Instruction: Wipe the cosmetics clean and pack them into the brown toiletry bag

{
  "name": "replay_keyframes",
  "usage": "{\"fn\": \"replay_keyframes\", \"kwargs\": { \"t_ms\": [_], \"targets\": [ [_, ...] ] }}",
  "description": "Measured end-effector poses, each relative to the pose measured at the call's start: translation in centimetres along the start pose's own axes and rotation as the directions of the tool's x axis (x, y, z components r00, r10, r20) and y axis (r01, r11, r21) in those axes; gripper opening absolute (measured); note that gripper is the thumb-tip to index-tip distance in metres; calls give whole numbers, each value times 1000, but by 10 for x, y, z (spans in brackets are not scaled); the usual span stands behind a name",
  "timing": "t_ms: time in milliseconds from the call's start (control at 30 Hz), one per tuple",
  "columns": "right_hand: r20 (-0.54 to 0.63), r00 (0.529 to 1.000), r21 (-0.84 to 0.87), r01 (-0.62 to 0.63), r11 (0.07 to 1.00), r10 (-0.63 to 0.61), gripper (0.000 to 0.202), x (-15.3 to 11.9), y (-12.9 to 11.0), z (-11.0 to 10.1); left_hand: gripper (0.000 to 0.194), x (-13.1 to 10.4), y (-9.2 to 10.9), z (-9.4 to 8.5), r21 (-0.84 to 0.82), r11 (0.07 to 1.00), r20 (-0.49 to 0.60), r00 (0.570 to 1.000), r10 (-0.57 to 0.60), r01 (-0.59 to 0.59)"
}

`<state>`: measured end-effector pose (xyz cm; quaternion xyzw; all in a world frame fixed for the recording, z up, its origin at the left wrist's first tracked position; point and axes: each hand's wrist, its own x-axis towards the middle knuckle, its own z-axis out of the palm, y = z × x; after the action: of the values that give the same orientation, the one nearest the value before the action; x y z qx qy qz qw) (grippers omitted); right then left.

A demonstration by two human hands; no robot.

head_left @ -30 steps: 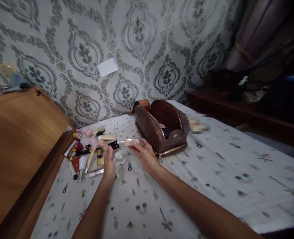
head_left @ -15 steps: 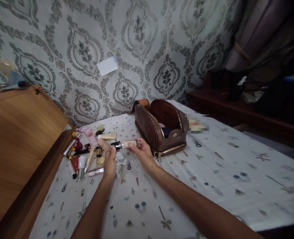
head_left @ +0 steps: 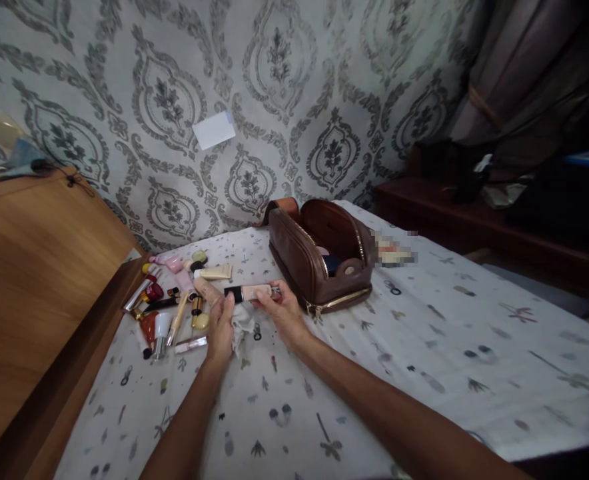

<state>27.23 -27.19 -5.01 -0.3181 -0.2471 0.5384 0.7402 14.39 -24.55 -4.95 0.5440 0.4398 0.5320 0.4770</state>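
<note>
A foundation bottle with beige contents and a black cap lies level between my hands. My right hand is closed around its clear end at the right. At the cap end, the thumb of my left hand presses on the black cap, and a crumpled white tissue hangs from that hand. Just beyond the left fingers is a beige tube; whether it touches them I cannot tell. A cream tube with a white cap lies farther back.
Several cosmetics, among them a white-and-silver bottle, lie at the left of the patterned sheet. A brown toiletry bag stands unzipped at the right with items inside. A wooden panel borders the left side, a papered wall the back.
The bottle has rolled slightly in my hands, its printed marking turning out of sight. Both hands stay in nearly the same place; the view has shifted slightly.
</note>
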Motion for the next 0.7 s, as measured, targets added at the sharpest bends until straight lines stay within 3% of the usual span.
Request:
{"fn": "replay_keyframes", "kwargs": {
  "t_ms": [200,400,600,700],
  "targets": [
    [37,996,-68,-81,994,84,48,3,-10,-4,44,4,-2,-4,-32,998,5,998,61,-61],
    [50,981,-134,-182,974,190,45,5,-10,-8,41,7,-4,-6,-86,995,5,999,47,-47],
    [86,936,100,-349,932,341,36,3,-6,-4,42,6,-2,-2,-228,973,-88,996,8,-28],
    [61,917,183,-398,899,393,23,4,-9,-2,42,8,-3,-1,-304,953,-111,994,-13,-21]
  ]
}}
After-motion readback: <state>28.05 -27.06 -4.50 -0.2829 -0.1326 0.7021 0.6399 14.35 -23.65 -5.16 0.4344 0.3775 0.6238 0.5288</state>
